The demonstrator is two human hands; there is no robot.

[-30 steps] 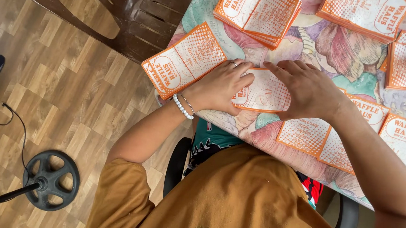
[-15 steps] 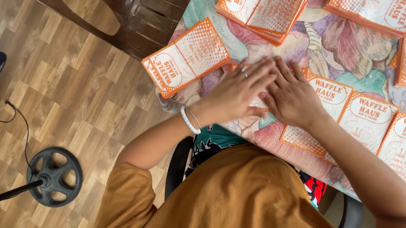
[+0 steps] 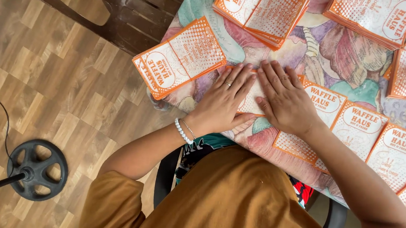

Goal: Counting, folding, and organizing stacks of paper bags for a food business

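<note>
My left hand (image 3: 224,99) and my right hand (image 3: 285,99) lie flat, side by side, pressing down on one orange-and-white paper sleeve (image 3: 251,101) on the flower-patterned tablecloth (image 3: 333,49). The fingers of both are stretched out and nearly touching. A white bead bracelet is on my left wrist and a ring on a left finger. Most of the sleeve is hidden under my palms. Just left of my left hand lies a small pile of the same sleeves (image 3: 181,57), partly over the table's edge.
More orange sleeves lie in a row to the right (image 3: 358,128) and in stacks at the back (image 3: 262,10) (image 3: 379,19). A dark brown plastic chair (image 3: 124,11) stands at the table's left. A black round fan base (image 3: 38,169) and cable are on the wooden floor.
Both hands have flattened out and slid apart a little on the sleeve, fingers now straight. The view has shifted slightly.
</note>
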